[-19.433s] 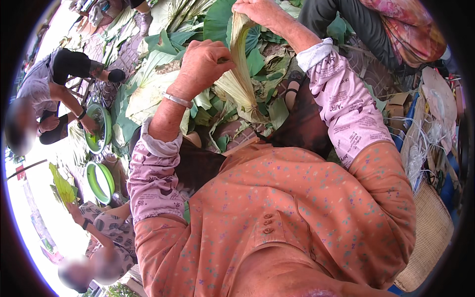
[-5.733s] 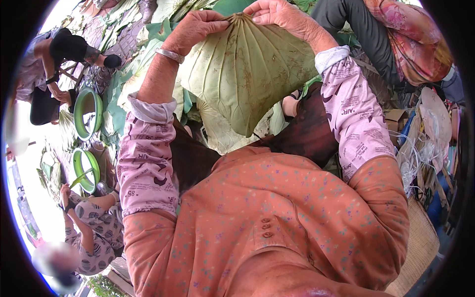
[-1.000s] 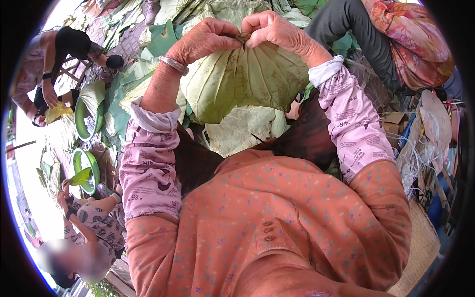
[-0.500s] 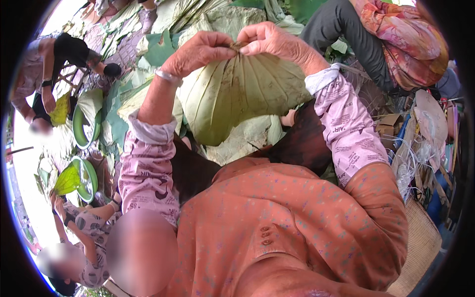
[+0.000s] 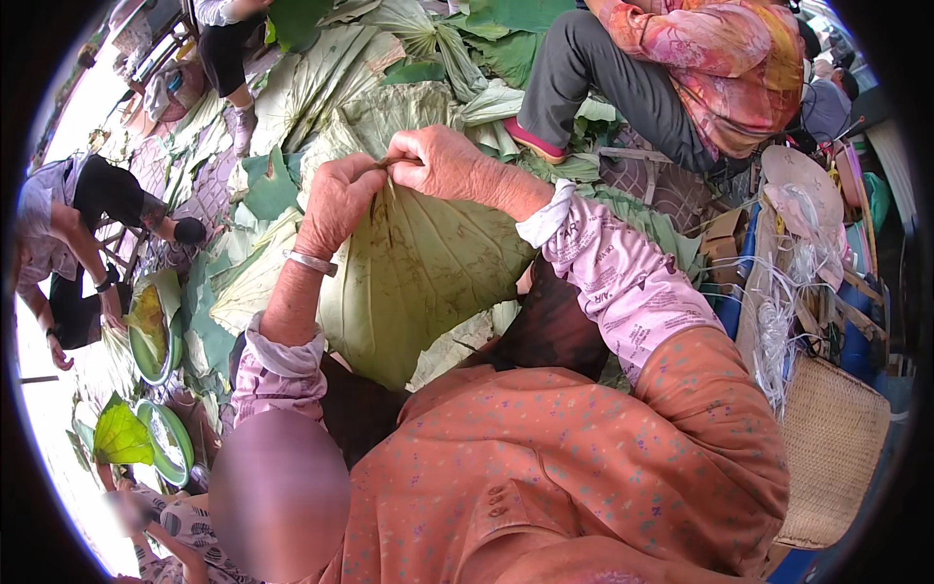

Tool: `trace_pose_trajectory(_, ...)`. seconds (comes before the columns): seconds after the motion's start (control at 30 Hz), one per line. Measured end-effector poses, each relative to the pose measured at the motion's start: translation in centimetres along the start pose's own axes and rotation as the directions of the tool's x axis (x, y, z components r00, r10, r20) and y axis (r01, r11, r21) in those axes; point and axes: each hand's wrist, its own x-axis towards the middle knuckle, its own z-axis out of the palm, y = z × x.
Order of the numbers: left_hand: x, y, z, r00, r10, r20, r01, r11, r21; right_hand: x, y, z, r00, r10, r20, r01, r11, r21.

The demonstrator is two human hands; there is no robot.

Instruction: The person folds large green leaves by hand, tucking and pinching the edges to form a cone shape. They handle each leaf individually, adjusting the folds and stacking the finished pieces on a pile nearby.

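A large, dried, pale green lotus leaf (image 5: 428,277) hangs fanned out between my knees, its ribs running up to a gathered brown centre. My left hand (image 5: 339,200) is closed, thumb and fingers pinching the leaf just below that centre. Right beside it, my right hand (image 5: 443,167) grips the same gathered tip with thumb and forefinger. The two hands nearly touch. Behind the leaf lies a pile of more flattened lotus leaves (image 5: 394,109).
Lotus leaves cover the patterned paving. A person in a flowered top (image 5: 696,68) sits at the far right. At left, others handle leaves by green basins (image 5: 175,467). A woven mat (image 5: 832,453), a cardboard box (image 5: 722,243) and clear plastic strips (image 5: 773,341) lie to my right.
The whole view has shifted. My hands still hold the leaf's centre, tilted slightly with the right hand higher. A person at left has lowered a yellowed leaf to the basin.
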Motion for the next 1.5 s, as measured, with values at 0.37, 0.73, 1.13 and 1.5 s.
trace_pose_trajectory(0.37, 0.7, -0.9, -1.0, 0.998, 0.047, -0.033, -0.044, 0.996, 0.078, 0.1, 1.0, -0.4, 0.993, 0.040, 0.108, -0.074, 0.938, 0.339)
trace_pose_trajectory(0.73, 0.8, -2.0, -2.0, 0.987, 0.056, 0.150, -0.049, 0.997, -0.051, 0.7, 1.8, 0.3, 0.987, 0.016, 0.162, -0.047, 0.981, 0.190)
trace_pose_trajectory(1.13, 1.1, -2.4, -3.2, 0.995, 0.040, 0.088, -0.032, 0.996, -0.082, 1.5, 4.1, -0.4, 0.981, 0.039, 0.192, -0.074, 0.981, 0.179)
trace_pose_trajectory(1.5, 1.3, -3.8, -6.7, 0.997, 0.060, -0.044, -0.065, 0.991, -0.118, 2.4, 5.3, -1.5, 0.992, 0.122, 0.011, -0.112, 0.872, 0.477)
